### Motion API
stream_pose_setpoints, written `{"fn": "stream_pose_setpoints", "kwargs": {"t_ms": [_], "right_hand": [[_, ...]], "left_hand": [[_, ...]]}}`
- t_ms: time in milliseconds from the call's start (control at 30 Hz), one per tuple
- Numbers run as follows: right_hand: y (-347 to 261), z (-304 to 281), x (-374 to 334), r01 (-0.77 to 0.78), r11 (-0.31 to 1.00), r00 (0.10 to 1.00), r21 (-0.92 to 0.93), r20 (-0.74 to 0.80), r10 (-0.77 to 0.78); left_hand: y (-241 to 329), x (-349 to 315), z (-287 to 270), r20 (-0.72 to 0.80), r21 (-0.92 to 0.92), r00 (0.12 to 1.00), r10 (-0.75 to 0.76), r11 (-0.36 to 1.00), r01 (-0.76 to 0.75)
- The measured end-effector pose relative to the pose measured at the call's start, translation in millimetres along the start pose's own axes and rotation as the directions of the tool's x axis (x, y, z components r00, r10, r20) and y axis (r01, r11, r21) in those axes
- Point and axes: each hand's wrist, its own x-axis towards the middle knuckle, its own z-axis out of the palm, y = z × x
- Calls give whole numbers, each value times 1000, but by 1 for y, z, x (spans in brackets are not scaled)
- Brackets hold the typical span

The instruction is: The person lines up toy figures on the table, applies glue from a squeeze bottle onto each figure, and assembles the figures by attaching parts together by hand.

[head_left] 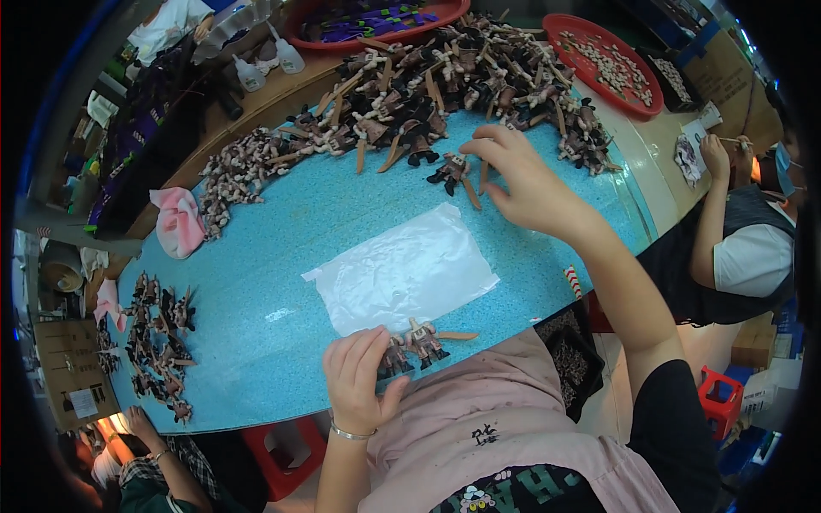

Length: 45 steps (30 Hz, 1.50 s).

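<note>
My right hand point(517, 175) is at the near edge of a heap of small figurines point(419, 94). Its thumb and fingers are apart, beside one loose figurine point(449, 171) with dark legs and a tan strip-like part point(471, 193). Another tan strip shows in the gap between thumb and fingers, seemingly not gripped. At the table's front edge my left hand point(357, 376) lies with fingers stretched out, partly covering one figurine point(393, 357). A second figurine point(423, 340) with a tan strip lies just right of it. Behind them a white plastic sheet point(402, 269) is spread flat.
Smaller doll-like pieces point(244, 171) are piled left of the heap, near a pink cloth point(178, 224). More figurines point(158, 342) lie at far left. Red trays point(611, 64) with small parts and white squeeze bottles point(286, 56) stand behind. Co-workers sit at right point(744, 231) and lower left.
</note>
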Motion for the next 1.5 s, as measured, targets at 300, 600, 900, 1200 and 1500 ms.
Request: {"fn": "stream_pose_setpoints", "kwargs": {"t_ms": [300,600,900,1200,1500], "right_hand": [[-13,23,18,-89,960,983,-266,132,127],[-66,-17,-47,72,880,892,470,365,-268],[-64,1,-58,219,889,861,403,349,-370],[34,-11,9,191,947,976,-257,151,-156],[-4,-37,-33,-44,833,966,552,237,-106]], "left_hand": [[0,1,0,-15,-21,1000,-14,1000,14],[-4,-3,-1,-33,-56,999,-26,998,24],[-3,-4,0,-65,-37,998,-10,999,8],[-2,-6,4,-79,0,996,32,999,-32],[-2,-6,5,-120,-2,993,-5,1000,5]]}}
